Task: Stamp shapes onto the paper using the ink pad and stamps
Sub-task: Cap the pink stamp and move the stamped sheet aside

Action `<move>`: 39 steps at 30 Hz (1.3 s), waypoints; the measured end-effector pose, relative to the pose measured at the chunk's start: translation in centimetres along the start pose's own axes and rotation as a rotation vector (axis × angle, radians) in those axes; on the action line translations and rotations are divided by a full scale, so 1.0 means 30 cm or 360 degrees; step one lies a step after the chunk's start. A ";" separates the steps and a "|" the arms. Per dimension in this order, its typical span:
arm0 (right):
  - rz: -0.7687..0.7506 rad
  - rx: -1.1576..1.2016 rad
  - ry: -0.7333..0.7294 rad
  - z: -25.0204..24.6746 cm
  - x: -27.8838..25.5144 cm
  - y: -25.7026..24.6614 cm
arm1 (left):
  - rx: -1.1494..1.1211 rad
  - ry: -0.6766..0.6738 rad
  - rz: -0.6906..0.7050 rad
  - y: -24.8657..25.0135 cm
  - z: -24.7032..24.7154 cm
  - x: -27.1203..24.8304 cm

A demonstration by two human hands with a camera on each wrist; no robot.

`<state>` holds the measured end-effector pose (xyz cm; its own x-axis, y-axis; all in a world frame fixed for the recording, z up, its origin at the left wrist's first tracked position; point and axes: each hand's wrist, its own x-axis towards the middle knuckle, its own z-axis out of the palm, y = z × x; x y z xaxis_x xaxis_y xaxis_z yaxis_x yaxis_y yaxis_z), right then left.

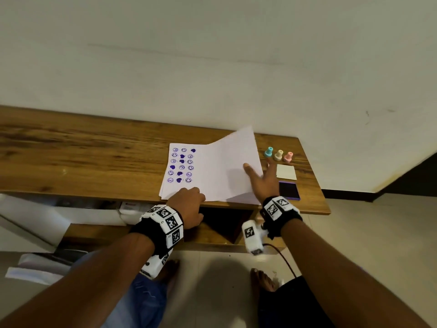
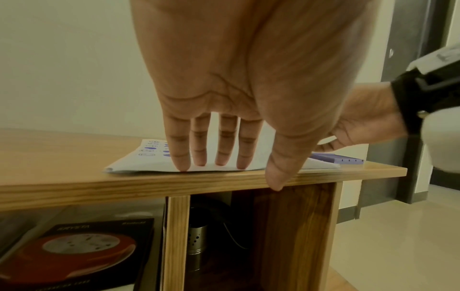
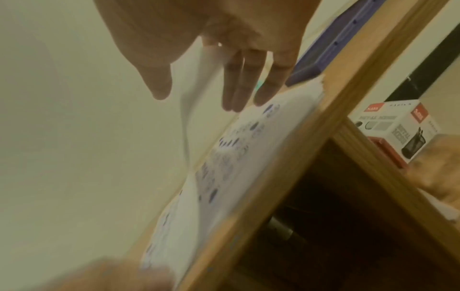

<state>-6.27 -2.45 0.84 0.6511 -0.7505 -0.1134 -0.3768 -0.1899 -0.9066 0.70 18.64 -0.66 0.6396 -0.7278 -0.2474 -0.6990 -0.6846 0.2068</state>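
A stack of white paper lies near the table's front edge; its stamped sheet (image 1: 182,165) shows rows of purple smileys and hearts. My left hand (image 1: 189,200) presses the stack's near edge with straight fingers (image 2: 225,145). My right hand (image 1: 259,178) lifts a blank sheet (image 1: 227,166) off the right side, thumb on top and straight fingers (image 3: 248,78) underneath. The sheet (image 3: 191,82) passes loosely between them. An open purple ink pad (image 1: 289,190) sits right of the paper. Behind it stand a blue stamp (image 1: 268,152), a cream stamp (image 1: 278,155) and a pink stamp (image 1: 288,156).
A white square lid (image 1: 286,172) lies between the stamps and the ink pad. The wooden table (image 1: 82,150) backs onto a pale wall. Its lower shelf holds a dark box (image 2: 82,250), a metal cup (image 2: 196,246) and a white box (image 3: 395,128).
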 end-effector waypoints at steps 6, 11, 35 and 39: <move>0.0240 -0.0489 -0.0285 -0.077 0.175 -0.100 | 0.0026 0.0034 0.0031 -0.005 0.018 -0.006; 0.0221 -0.0609 -0.0443 -0.085 0.197 -0.103 | -0.0125 0.0056 0.0028 -0.023 0.015 -0.003; -0.0271 0.0483 -0.0319 -0.459 -0.046 -0.222 | -0.2508 0.0638 -0.0297 -0.127 -0.323 -0.182; -0.0330 0.0533 -0.0294 -0.472 -0.072 -0.225 | -0.2416 0.0711 -0.0286 -0.080 -0.324 -0.191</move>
<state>-14.47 -8.52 12.97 0.8090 -0.5864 0.0414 -0.0112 -0.0859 -0.9962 1.82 24.06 9.46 0.9042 -0.4025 -0.1431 0.1720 0.0365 0.9844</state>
